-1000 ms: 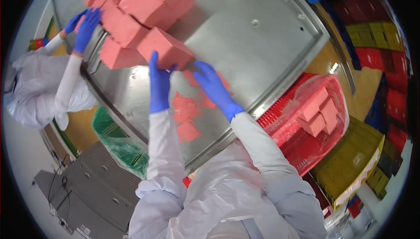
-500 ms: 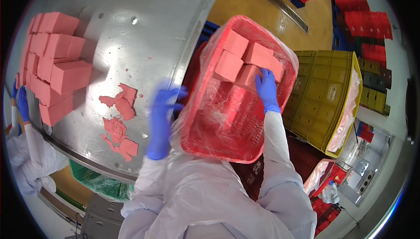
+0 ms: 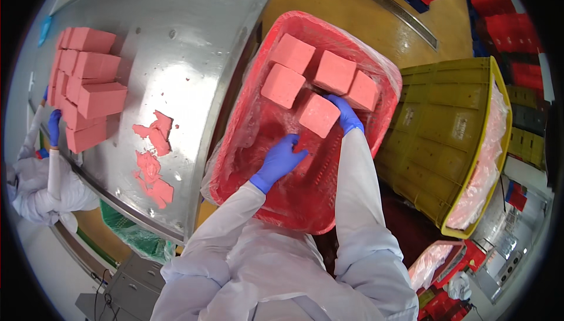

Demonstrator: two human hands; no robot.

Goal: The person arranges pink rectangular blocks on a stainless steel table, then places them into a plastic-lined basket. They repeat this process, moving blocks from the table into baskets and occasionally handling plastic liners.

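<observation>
The fingers (image 3: 342,105) of the right hand (image 3: 346,116) are curled over the far edge of a pink block (image 3: 318,115), which is gripped from its right side. The block is held inside the red crate (image 3: 358,203), just in front of 3 other pink blocks (image 3: 317,68) lying at the crate's far end; contact with the nearest of them cannot be judged. The fingers (image 3: 292,148) of the left hand (image 3: 279,160) are spread apart and laid flat against the clear plastic liner (image 3: 247,139) on the crate's floor, just beside the held block's near corner; nothing is gripped by them. Both hands are covered by blue gloves, and both forearms by white sleeves.

The red crate is seen just to the right of a steel surface (image 3: 194,45), its left rim near the surface's edge. On the surface, a stack of pink blocks (image 3: 85,86) is noted at the far left, with loose pink scraps (image 3: 153,156) lying between the stack and the near edge. A second person's blue-gloved hand (image 3: 54,126) is seen at the stack's left side. A yellow crate (image 3: 446,145), also lined with plastic, is noted to the right of the red crate. Red crates (image 3: 499,21) are stacked beyond it.
</observation>
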